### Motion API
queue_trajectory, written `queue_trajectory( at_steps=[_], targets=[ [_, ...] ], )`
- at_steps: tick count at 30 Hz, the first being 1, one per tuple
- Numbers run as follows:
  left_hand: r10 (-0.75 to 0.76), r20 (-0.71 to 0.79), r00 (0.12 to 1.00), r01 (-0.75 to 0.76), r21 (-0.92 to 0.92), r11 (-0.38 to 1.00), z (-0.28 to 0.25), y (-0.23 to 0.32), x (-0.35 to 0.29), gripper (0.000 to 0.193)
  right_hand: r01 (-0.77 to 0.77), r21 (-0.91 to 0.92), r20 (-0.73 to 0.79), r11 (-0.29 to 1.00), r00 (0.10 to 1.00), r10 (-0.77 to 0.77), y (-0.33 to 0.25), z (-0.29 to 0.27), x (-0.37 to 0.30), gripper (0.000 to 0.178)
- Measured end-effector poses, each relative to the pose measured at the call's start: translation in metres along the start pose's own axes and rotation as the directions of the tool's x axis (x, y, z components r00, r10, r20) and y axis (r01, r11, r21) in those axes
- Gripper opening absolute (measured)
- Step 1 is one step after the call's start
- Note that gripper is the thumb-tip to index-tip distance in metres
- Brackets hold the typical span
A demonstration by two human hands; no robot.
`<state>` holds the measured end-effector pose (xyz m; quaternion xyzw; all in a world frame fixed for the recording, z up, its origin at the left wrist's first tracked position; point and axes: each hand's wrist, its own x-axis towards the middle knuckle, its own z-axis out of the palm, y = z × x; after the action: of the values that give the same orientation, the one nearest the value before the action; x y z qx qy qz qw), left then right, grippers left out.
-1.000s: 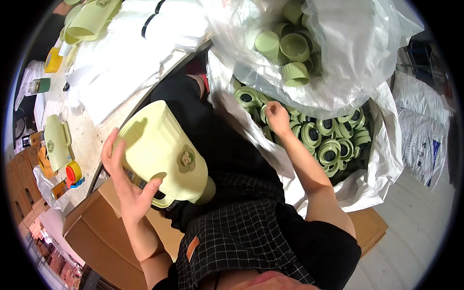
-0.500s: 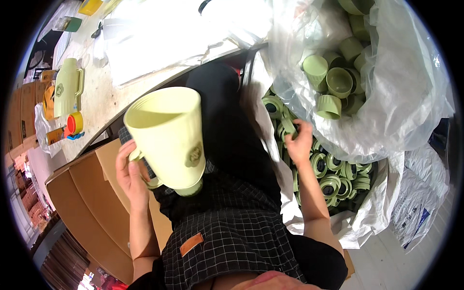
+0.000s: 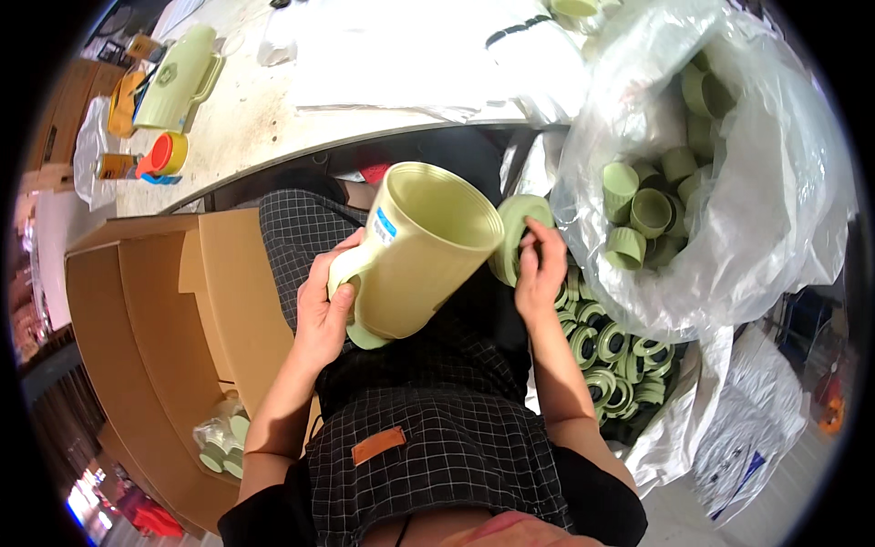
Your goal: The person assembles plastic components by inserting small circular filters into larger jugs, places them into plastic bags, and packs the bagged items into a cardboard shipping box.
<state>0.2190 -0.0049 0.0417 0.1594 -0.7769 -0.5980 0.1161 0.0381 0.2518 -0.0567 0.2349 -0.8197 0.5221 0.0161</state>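
A: Two hands, each gripping something near the middle of the frame. The left hand [image 3: 321,305] has its fingers curled around the handle of a pale green plastic jug [image 3: 417,251], which is tilted with its open mouth facing up and to the right.

B: And the other one?

A: The right hand [image 3: 540,273] pinches a round green lid [image 3: 513,235] just right of centre, fingers closed on its edge. The lid stands on edge, right beside the jug's rim; whether the two touch, I cannot tell.

B: What lies under the hands?

A: A lap in a black checked apron [image 3: 437,428] with a small brown patch, filling the lower middle.

B: To the right?

A: A bag of green lids [image 3: 620,360], stacked in rows, at the right of centre. Above it, in the upper right, a clear plastic bag [image 3: 784,228] holds small green cups [image 3: 649,211].

B: And the left side?

A: An open cardboard box [image 3: 150,310] takes the left of the frame, with a few small green parts [image 3: 221,445] at its bottom, lower left. Across the top runs a worn white table [image 3: 273,118]. In the upper left a second green jug [image 3: 178,80] lies on its side, and just below it sits an orange-capped roll of tape [image 3: 164,153].
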Motion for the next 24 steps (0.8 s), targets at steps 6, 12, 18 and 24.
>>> queue_trajectory(
  at_steps=[6, 12, 18, 24],
  targets=[
    [0.08, 0.072, 0.994, -0.075, -0.066, 0.995, -0.002, 0.0, 0.004, 0.033, -0.267, 0.224, -0.011, 0.937, 0.961, 0.277, -0.016, -0.013, 0.022, 0.053],
    [0.025, 0.129, 0.991, -0.001, -0.184, 0.983, -0.007, 0.0, -0.003, 0.041, 0.463, 0.241, 0.428, 0.853, 0.738, -0.522, -0.114, -0.024, 0.083, 0.062],
    [0.001, 0.134, 0.991, 0.028, -0.216, 0.976, -0.017, -0.004, -0.006, 0.046, 0.494, 0.267, 0.451, 0.827, 0.694, -0.561, -0.116, -0.023, 0.068, 0.061],
    [-0.05, 0.101, 0.994, 0.066, -0.158, 0.985, -0.015, 0.0, -0.017, 0.043, 0.432, 0.22, 0.492, 0.875, 0.725, -0.482, -0.13, -0.023, 0.058, 0.052]
  ],
)
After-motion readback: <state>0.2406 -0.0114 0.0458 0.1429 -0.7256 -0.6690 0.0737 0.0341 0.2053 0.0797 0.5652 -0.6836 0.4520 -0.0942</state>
